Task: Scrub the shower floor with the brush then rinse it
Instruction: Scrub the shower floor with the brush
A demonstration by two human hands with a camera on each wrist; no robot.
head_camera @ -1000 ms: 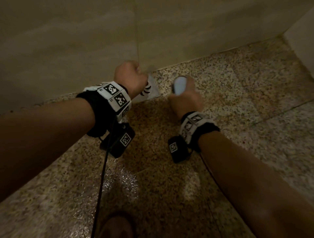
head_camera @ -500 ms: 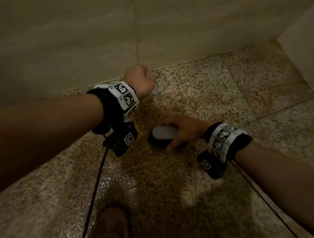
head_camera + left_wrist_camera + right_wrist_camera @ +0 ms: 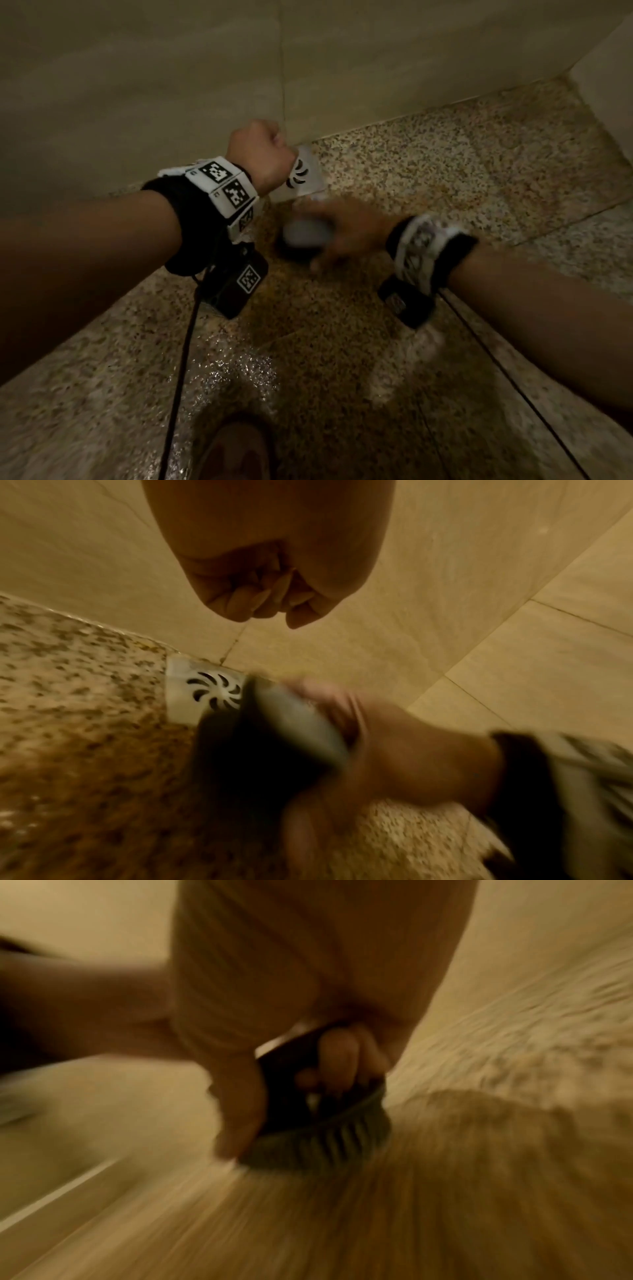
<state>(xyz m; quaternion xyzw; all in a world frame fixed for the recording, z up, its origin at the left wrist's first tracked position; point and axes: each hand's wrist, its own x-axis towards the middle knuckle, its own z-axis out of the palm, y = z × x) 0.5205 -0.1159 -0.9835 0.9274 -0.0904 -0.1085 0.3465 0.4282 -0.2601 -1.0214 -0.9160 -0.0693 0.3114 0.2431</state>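
My right hand (image 3: 337, 233) grips a scrub brush (image 3: 301, 234) with a pale grey top and dark bristles, pressed onto the speckled granite shower floor (image 3: 445, 164); both are blurred by motion. In the right wrist view the brush (image 3: 318, 1131) stands bristles down under my curled fingers (image 3: 337, 1056). In the left wrist view the brush (image 3: 274, 737) sits just below the drain cover (image 3: 209, 688). My left hand (image 3: 260, 154) is a closed fist holding nothing, raised near the wall above the drain cover (image 3: 303, 173); the fist (image 3: 260, 593) shows its curled fingers.
Beige tiled walls (image 3: 171, 68) meet the floor just behind the drain, and a side wall (image 3: 609, 65) closes the right corner. A wet glistening patch (image 3: 233, 373) lies in front of my foot (image 3: 236, 448). A black cable (image 3: 181, 377) hangs from my left wrist.
The right hand swept the brush from beside the drain back toward me and left, and now pushes it up again toward the drain. The left fist has stayed near the wall.
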